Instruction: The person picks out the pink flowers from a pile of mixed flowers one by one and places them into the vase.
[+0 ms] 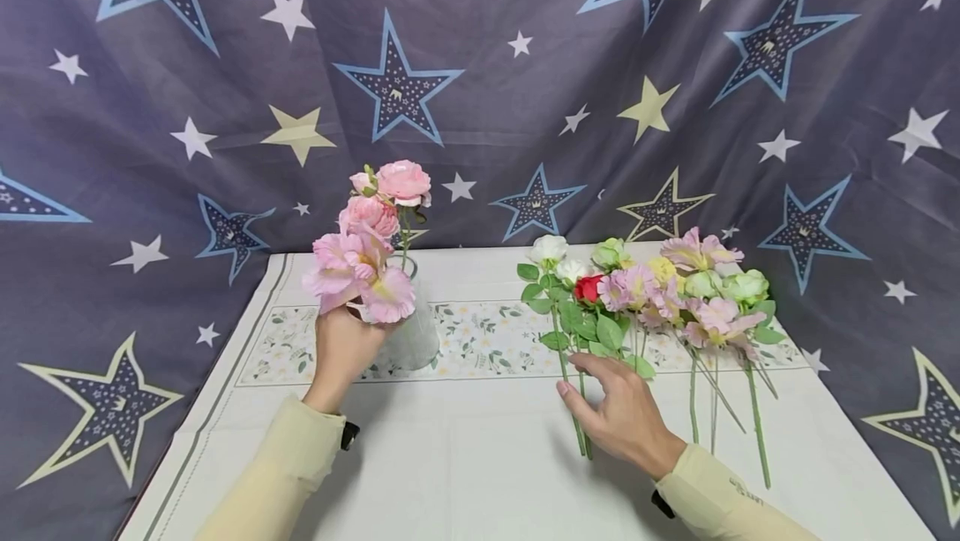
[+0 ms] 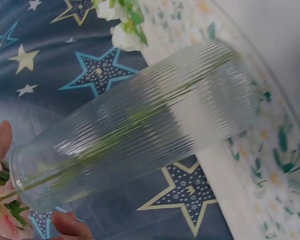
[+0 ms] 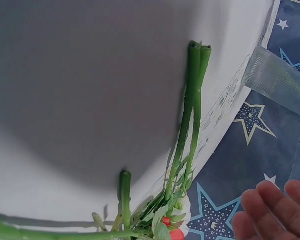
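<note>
Pink blooms [image 1: 405,182] want the ribbed vase [image 1: 416,345] steady; left grip [image 1: 347,356], hold unclear; right grip [image 1: 621,403], apart, should pinch stems [image 3: 193,75] low.

Clear ribbed glossy vase [image 2: 135,125], matt cloth-like pink petals [image 1: 336,264], smooth plastic-looking green stems [image 3: 191,95], creased cloth backdrop [image 1: 480,120]

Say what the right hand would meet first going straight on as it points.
The right hand would likely meet the leftmost green stem first, though depth is unclear and it might pass above.
</note>
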{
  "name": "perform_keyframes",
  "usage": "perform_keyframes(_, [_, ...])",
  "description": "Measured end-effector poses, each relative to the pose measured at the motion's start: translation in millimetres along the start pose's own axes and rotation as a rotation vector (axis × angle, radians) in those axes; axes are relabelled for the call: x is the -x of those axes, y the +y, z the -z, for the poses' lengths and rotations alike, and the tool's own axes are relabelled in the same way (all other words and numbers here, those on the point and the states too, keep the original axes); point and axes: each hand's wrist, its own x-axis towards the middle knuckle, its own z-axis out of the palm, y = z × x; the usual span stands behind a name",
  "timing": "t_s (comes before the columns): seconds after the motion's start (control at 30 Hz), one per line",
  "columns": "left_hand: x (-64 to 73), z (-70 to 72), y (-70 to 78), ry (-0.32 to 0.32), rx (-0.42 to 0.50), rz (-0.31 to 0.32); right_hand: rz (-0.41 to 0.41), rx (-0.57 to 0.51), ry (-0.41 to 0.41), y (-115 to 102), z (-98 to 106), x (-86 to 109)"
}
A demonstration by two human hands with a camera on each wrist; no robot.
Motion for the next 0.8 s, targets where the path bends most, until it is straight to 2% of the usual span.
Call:
perform_keyframes(0.07, [4.0,-1.8,-1.9,-0.025,-0.025,0.029,-0.001,0.002,0.002,1,0,0.1])
perform_keyframes(0.13, [8.6,-3.4,-3.8,-0.033,-0.01,0.074,-0.001,0.003,0.004,2,0,0.0])
perform_keyframes(0.27, [17.0,-5.9,-8.1,-0.033,0.025,0.103,0.0,0.004,0.008,3,1,-0.4])
perform_keyframes(0.33, [21.1,-7.0,-9.4,-0.048,0.012,0.117,0.001,0.006,0.011,3,1,-0.5])
perform_keyframes(0.63, [36.2,-9.9,-12.5,-0.167,-0.085,0.255,-0.005,0.008,0.014,5,3,-0.1])
perform_keyframes(0.8, [43.5,-14.1,-14.0,-0.222,-0.079,0.284,-0.012,0.01,0.02,7,5,-0.2])
